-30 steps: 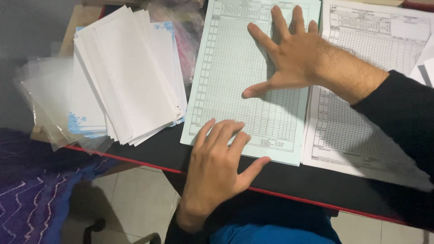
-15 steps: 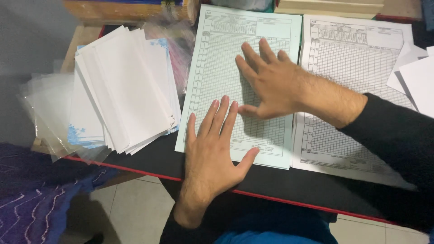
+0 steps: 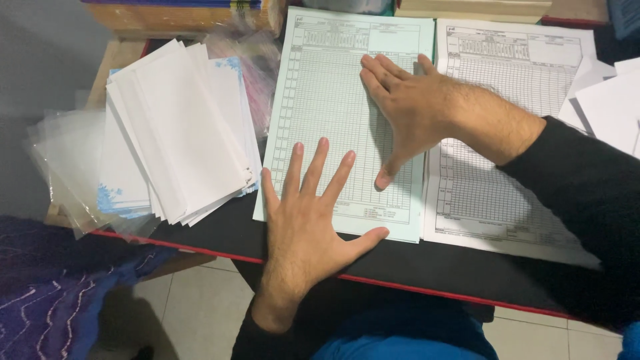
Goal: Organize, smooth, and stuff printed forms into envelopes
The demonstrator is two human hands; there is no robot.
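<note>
Black, with a red front edge, the desk top [image 3: 220,233] runs across the middle of the frame above a pale tiled floor. At centre lies a pale green printed sheet ruled in a fine grid [image 3: 327,113], its lower edge near the desk's front. The left hand [image 3: 303,220] lies flat on the sheet's lower part, fingers fanned wide, thumb out to the right, holding nothing. The right hand [image 3: 407,107] presses the sheet's right margin, fingers together and pointing to the upper left, thumb angled down along the edge; it too grips nothing.

Half a second earlier the right hand was lower and nearer the sheet's middle, almost touching the left; now it sits higher and further right, while the left has spread wider. Judged from this, the palms are smoothing the sheet flat and squaring it. The right forearm, in a black sleeve, crosses from the right edge of the frame.

Just right of the green sheet lies a white gridded form of the same layout [image 3: 520,100], partly under that arm. At left, a fanned stack of white envelopes with blue corner prints [image 3: 180,127] overlaps clear plastic sleeves [image 3: 60,153]. A purple patterned cloth [image 3: 40,293] fills the lower left corner.
</note>
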